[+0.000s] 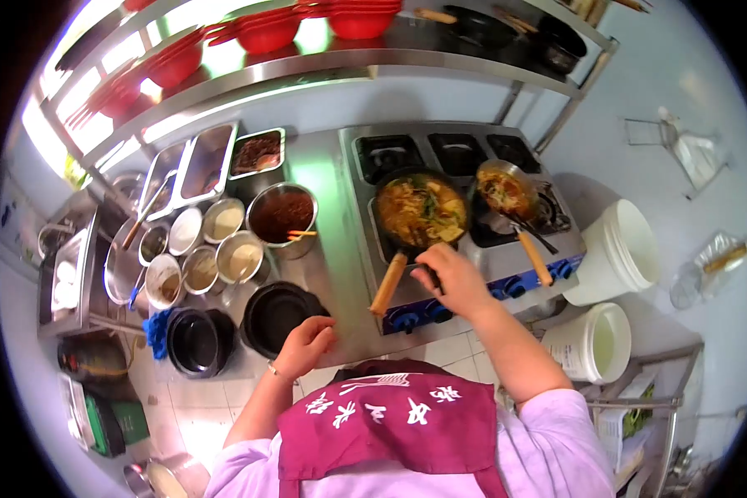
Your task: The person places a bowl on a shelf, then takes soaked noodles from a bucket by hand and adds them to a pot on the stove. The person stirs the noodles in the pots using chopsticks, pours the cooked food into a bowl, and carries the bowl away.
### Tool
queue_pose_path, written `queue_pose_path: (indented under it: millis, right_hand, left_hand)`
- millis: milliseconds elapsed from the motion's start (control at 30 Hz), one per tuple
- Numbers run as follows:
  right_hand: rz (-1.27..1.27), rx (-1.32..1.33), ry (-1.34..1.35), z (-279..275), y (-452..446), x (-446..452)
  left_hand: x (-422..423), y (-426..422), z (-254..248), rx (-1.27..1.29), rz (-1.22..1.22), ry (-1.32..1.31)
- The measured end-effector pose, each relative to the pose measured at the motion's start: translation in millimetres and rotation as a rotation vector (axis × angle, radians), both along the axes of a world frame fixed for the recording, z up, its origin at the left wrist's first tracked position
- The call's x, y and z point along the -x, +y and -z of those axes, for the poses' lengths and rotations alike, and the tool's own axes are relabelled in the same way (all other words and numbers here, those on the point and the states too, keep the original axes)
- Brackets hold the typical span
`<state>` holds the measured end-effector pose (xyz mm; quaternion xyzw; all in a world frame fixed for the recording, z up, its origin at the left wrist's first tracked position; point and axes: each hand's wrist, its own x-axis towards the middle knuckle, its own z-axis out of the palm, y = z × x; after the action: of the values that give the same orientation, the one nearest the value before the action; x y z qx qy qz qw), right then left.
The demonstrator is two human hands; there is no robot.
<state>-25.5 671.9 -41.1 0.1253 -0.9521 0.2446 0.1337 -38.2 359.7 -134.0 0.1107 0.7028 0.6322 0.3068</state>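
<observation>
My right hand is closed at the front edge of a pan of stew, on the left side of the stove. A short dark piece shows under its fingers; I cannot make out what it belongs to. The pan's wooden handle points toward me, left of that hand. My left hand has its fingers curled, with nothing visible in them. It is beside the rim of a black pot on the steel counter. Whether it touches the rim, I cannot tell.
A second pan with food and a dark utensil stands on the right burner. Sauce fills a steel pot; several seasoning bowls stand left of it. Another black pot is nearby. White buckets flank the stove. Red bowls line the shelf.
</observation>
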Motion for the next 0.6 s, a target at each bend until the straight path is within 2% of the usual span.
queue_pose_path:
  millis: [67,133,200,267,333,400,433,500,600]
  right_hand:
    - [0.001,0.120,-0.013,1,4,-7]
    - [0.025,0.059,0.001,-10,19,-23]
    - [0.052,0.125,-0.208,-44,39,-53]
    - [-0.047,0.281,-0.386,-80,77,-87]
    - [0.035,0.488,-0.467,-100,128,-123]
    - [0.512,0.702,-0.517,-88,190,-148]
    - [0.518,0.705,-0.514,-75,207,-147]
    - [0.690,0.387,-0.139,-53,233,-138]
    - [0.446,0.412,-0.141,-39,217,-108]
  left_hand:
    - [1,4,-2,0.013,-0.021,0.004]
    - [0,9,-13,0.018,-0.016,-0.016]
    - [1,10,-13,0.051,-0.042,-0.031]
    - [1,11,-6,0.037,-0.031,-0.018]
    - [-1,13,-8,0.074,-0.067,-0.050]
    - [-4,16,-15,0.101,-0.046,-0.042]
    - [-7,19,-21,0.133,-0.006,-0.091]
    - [-9,24,-25,0.197,0.082,-0.163]
    - [-14,39,-31,0.272,0.126,-0.170]
